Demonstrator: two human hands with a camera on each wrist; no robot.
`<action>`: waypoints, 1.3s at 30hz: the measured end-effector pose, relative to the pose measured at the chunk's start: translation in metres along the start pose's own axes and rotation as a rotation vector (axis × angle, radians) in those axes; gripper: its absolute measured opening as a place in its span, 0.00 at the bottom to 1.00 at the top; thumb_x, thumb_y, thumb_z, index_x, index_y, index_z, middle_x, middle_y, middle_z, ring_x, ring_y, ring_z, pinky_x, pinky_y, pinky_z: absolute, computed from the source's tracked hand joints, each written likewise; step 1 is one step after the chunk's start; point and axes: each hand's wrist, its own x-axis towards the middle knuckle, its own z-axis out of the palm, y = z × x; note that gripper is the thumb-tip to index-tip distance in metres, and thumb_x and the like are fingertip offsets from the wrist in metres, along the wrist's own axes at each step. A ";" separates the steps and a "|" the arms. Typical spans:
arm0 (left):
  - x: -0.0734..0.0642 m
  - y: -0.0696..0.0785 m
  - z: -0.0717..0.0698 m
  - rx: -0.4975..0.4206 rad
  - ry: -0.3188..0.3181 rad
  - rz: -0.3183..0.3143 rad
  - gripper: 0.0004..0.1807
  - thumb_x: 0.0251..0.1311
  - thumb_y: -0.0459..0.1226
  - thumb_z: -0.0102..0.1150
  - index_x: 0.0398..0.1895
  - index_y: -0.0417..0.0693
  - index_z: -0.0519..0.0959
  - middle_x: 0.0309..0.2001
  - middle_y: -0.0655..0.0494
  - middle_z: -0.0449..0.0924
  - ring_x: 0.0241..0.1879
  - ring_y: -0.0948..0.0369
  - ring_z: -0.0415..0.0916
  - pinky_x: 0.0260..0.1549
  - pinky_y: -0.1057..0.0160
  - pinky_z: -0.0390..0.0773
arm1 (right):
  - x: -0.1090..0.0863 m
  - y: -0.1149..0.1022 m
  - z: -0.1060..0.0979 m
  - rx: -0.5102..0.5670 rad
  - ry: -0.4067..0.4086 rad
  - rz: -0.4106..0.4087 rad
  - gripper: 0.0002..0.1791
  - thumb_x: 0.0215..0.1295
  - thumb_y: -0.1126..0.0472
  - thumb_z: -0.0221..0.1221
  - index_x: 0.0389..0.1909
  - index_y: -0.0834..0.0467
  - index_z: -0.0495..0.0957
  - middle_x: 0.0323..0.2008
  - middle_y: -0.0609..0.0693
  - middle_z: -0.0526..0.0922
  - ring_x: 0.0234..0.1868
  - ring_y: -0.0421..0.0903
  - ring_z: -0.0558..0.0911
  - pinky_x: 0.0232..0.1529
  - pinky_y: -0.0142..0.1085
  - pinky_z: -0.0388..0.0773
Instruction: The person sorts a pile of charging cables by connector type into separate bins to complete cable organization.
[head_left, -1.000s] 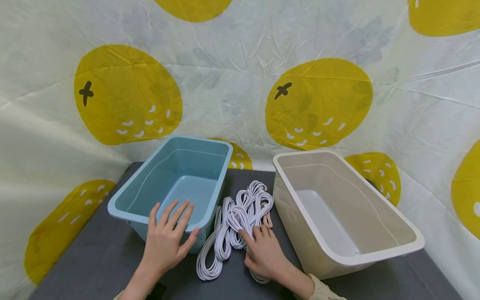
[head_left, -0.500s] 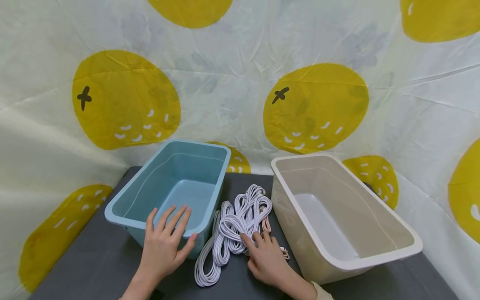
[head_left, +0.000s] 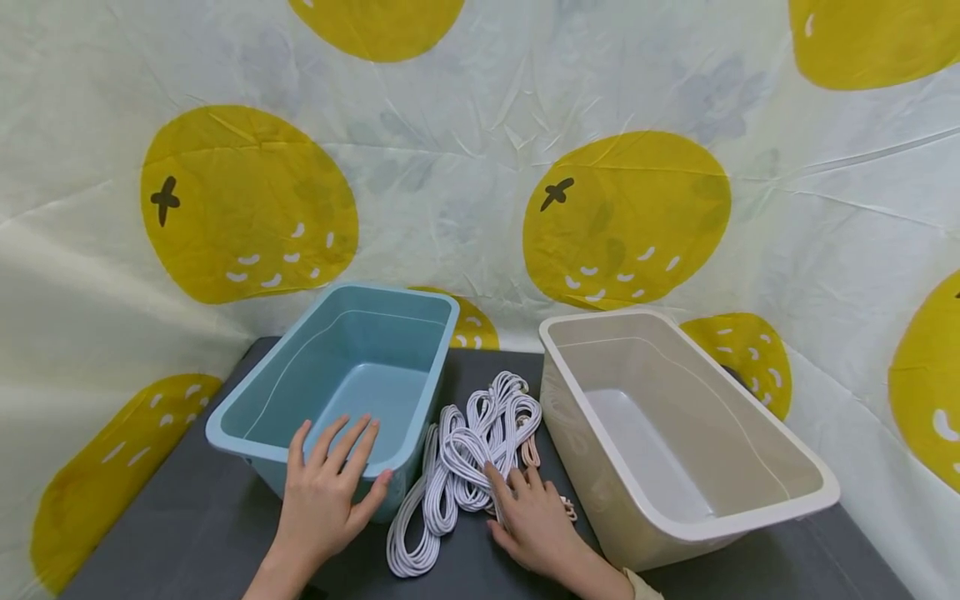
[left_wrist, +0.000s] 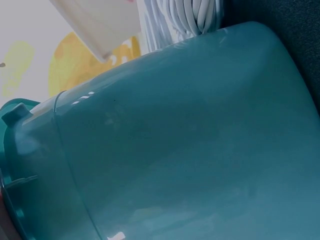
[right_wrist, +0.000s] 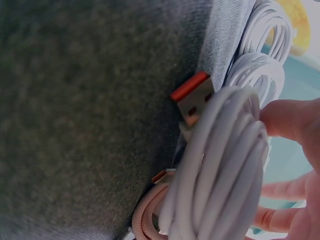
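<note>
My left hand [head_left: 321, 496] lies over the near rim of the blue bin [head_left: 225, 417], fingers spread and straight; the left wrist view shows the bin's outer wall [left_wrist: 190, 135] close up. With thumb and fingers my right hand [head_left: 536, 525] holds the near part of a coiled white USB cable [right_wrist: 215, 175] at the front of the pile. An orange-red USB plug [right_wrist: 195, 97] sticks out beside that coil. More white cable coils [head_left: 442, 483] lie between the two bins, and a pink cable [head_left: 530, 452] shows at the pile's right edge.
To the right stands a beige bin [head_left: 750, 521], its floor visible and bare. Both bins rest on a dark grey table [head_left: 172, 508]. A pale curtain [head_left: 435, 200] with yellow fruit prints hangs close behind.
A coil end seen below my right hand a second ago is now hidden, and a cable end shows right of the fingers. The left hand stays on the rim. The view tilts up slightly.
</note>
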 end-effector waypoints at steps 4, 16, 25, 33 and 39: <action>0.000 0.001 0.000 0.001 -0.002 -0.001 0.33 0.63 0.57 0.29 0.50 0.43 0.76 0.46 0.46 0.79 0.48 0.47 0.71 0.52 0.38 0.55 | 0.000 0.000 0.002 -0.012 0.020 0.006 0.37 0.41 0.44 0.62 0.54 0.58 0.69 0.32 0.50 0.75 0.35 0.49 0.73 0.22 0.37 0.65; -0.002 0.001 0.000 -0.007 0.002 -0.008 0.33 0.64 0.57 0.30 0.49 0.43 0.77 0.45 0.46 0.79 0.48 0.47 0.71 0.52 0.38 0.54 | 0.000 -0.002 0.003 -0.015 0.072 0.029 0.27 0.37 0.49 0.63 0.40 0.60 0.75 0.30 0.51 0.73 0.32 0.49 0.73 0.19 0.36 0.63; -0.002 0.001 0.002 -0.012 0.018 -0.003 0.33 0.63 0.56 0.31 0.47 0.42 0.77 0.44 0.46 0.80 0.47 0.47 0.71 0.52 0.38 0.54 | 0.002 0.000 0.002 -0.015 0.119 0.042 0.20 0.34 0.55 0.60 0.34 0.57 0.74 0.26 0.49 0.70 0.29 0.46 0.70 0.19 0.34 0.56; -0.002 0.000 0.002 0.003 -0.008 -0.013 0.33 0.63 0.57 0.30 0.46 0.42 0.78 0.43 0.46 0.80 0.47 0.47 0.71 0.52 0.39 0.54 | 0.004 0.002 -0.001 -0.008 0.121 0.036 0.19 0.36 0.55 0.60 0.35 0.56 0.73 0.28 0.48 0.69 0.32 0.46 0.70 0.20 0.34 0.56; -0.003 -0.001 0.001 0.005 -0.045 -0.023 0.35 0.63 0.58 0.28 0.46 0.42 0.78 0.43 0.46 0.80 0.48 0.48 0.70 0.52 0.38 0.54 | 0.007 0.004 -0.006 0.008 0.165 0.017 0.19 0.36 0.57 0.59 0.35 0.54 0.73 0.29 0.48 0.68 0.32 0.46 0.68 0.17 0.32 0.58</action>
